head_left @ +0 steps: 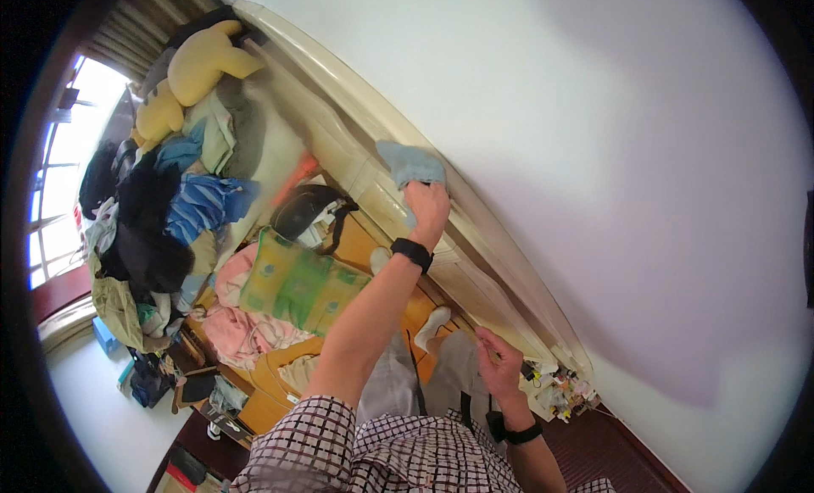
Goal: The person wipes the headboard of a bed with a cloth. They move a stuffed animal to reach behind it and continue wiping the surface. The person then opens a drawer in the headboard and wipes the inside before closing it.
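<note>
My left hand [429,211] is closed round a grey-blue cloth [413,164]. The cloth is pressed against the upper part of a cream curved headboard [339,99], which runs along the white wall. Part of the cloth hangs below my fingers. My right hand [500,364] is held low in front of my grey trousers, close to the headboard's lower right end. Its fingers are loosely bent and apart, and nothing shows in them. Black bands circle both wrists.
A green and yellow mat [297,281] lies over pink bedding [242,328] to the left. Further off are a black bag [303,211], a heap of clothes [157,209] and a yellow plush toy [202,62]. Small items [560,389] crowd the floor at right.
</note>
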Demonstrator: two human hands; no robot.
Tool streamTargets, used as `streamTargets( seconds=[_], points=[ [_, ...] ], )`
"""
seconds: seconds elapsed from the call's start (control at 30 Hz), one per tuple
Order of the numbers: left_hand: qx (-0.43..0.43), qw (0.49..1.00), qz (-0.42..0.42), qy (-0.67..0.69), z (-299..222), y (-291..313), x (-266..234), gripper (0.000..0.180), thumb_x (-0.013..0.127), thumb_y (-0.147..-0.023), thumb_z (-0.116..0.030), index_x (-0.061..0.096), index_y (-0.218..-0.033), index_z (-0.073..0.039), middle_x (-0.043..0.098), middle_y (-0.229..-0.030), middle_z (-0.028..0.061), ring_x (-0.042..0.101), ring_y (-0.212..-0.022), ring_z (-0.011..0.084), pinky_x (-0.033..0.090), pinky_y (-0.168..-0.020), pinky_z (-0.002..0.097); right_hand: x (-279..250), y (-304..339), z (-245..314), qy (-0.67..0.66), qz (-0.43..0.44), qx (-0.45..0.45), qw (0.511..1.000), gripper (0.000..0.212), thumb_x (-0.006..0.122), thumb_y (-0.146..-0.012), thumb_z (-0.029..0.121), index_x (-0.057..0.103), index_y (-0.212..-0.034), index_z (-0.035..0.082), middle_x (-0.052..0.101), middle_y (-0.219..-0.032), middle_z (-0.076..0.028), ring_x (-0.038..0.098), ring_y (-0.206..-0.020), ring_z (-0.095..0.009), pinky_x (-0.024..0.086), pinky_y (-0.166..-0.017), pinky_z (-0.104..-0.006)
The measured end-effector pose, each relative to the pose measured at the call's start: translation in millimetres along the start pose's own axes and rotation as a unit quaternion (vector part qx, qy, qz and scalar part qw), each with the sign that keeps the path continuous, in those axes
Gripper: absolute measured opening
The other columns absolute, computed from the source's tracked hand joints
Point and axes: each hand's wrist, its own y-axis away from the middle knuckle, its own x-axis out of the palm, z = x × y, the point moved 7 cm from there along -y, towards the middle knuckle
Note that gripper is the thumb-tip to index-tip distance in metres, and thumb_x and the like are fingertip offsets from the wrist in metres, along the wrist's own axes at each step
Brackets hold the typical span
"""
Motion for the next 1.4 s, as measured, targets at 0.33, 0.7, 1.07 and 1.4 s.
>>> streamTargets(
  seconds=[0.33,0.7,1.07,1.4],
  points=[
    [0.149,0.987,0.002,-0.063,38,106,44,0.020,0.056,-0.083,-0.009,0.061,-0.082,0.010,0.063,-0.081,0.0334,0.062,-0.080,0.0509,0.049,-0.074,0.0523,-7,58,-41,-0.029,0.015,-0.024,0.999,0.027,0.070,-0.091,0.008,0.072,-0.117,0.004,0.074,-0.112,-0.015,0.072,-0.103,-0.025,0.056,-0.089,-0.0349],
    [0.046,0.982,0.178,-0.048,160,299,147,0.026,0.051,-0.089,-0.017,0.063,-0.088,0.006,0.065,-0.092,0.0305,0.061,-0.092,0.0499,0.049,-0.080,0.0504,-96,171,-143,-0.053,-0.049,0.040,0.997,0.027,0.065,-0.092,0.009,0.072,-0.117,0.001,0.073,-0.113,-0.020,0.073,-0.100,-0.028,0.057,-0.086,-0.0365],
    [0.006,0.971,0.238,-0.015,166,333,158,0.046,0.051,-0.098,-0.037,0.062,-0.113,0.006,0.065,-0.112,0.0261,0.062,-0.106,0.0385,0.049,-0.089,0.0438,-129,223,-199,-0.065,-0.081,0.044,0.994,0.028,0.067,-0.092,0.007,0.070,-0.117,-0.003,0.074,-0.110,-0.020,0.073,-0.097,-0.028,0.057,-0.084,-0.0367],
    [-0.136,0.962,0.151,0.183,105,194,92,0.041,0.051,-0.103,-0.035,0.055,-0.127,-0.002,0.060,-0.116,0.0084,0.057,-0.101,0.0229,0.049,-0.086,0.0395,-108,210,-169,-0.037,-0.105,0.069,0.991,0.025,0.067,-0.092,0.006,0.071,-0.115,-0.002,0.074,-0.109,-0.019,0.072,-0.099,-0.027,0.057,-0.086,-0.0356]
  ],
)
